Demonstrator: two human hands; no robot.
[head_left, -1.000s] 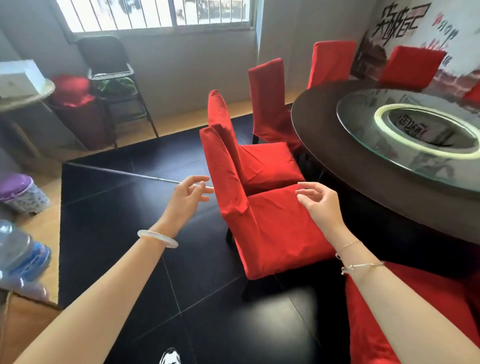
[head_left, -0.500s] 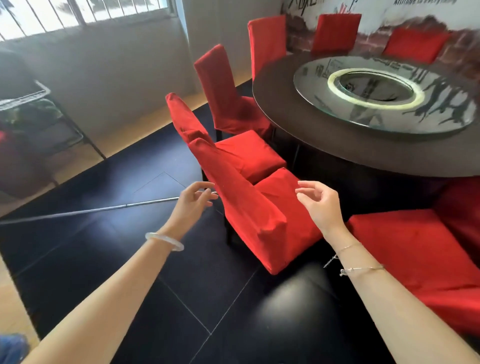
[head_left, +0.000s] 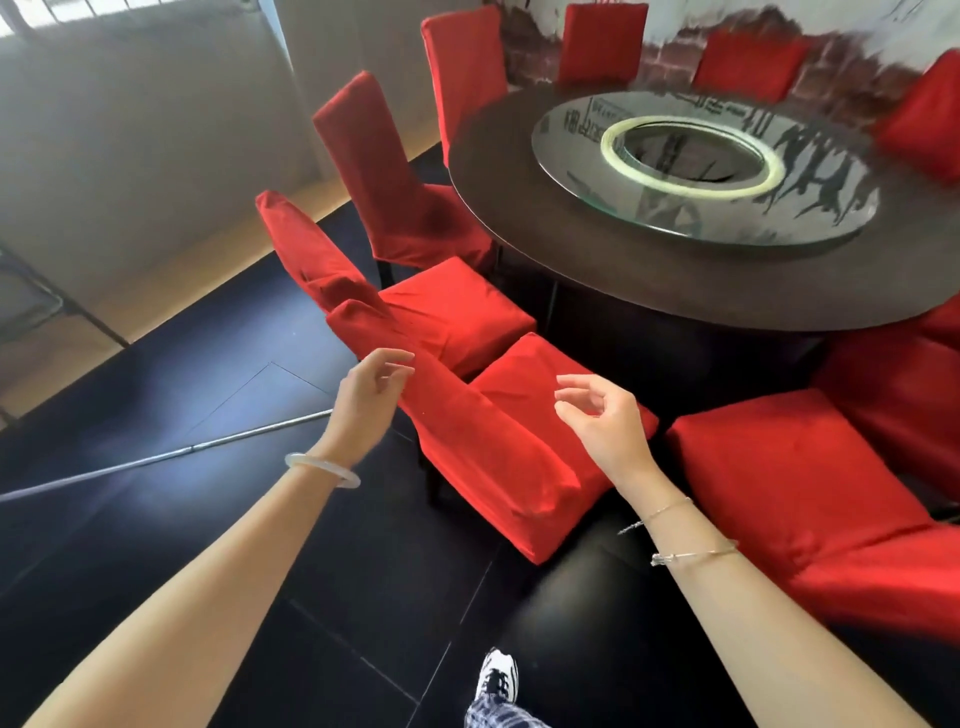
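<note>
A chair in a red cloth cover (head_left: 483, 447) stands just in front of me, its back turned toward me. My left hand (head_left: 366, 400) hovers at the left side of the chair back, fingers loosely curled and holding nothing. My right hand (head_left: 602, 421) hangs over the seat at the right of the back, fingers relaxed and apart, also holding nothing. Whether either hand touches the cloth I cannot tell.
Several more red-covered chairs (head_left: 384, 171) ring a dark round table (head_left: 571, 260) with a glass turntable (head_left: 706, 156). Another red seat (head_left: 810, 493) is at my right. A thin metal pole (head_left: 166, 457) lies on the black tiled floor. My shoe (head_left: 498, 675) shows below.
My view has swung right and closer to the table. The nearest chair back now lies between my hands, and both hands have stayed raised with loose fingers.
</note>
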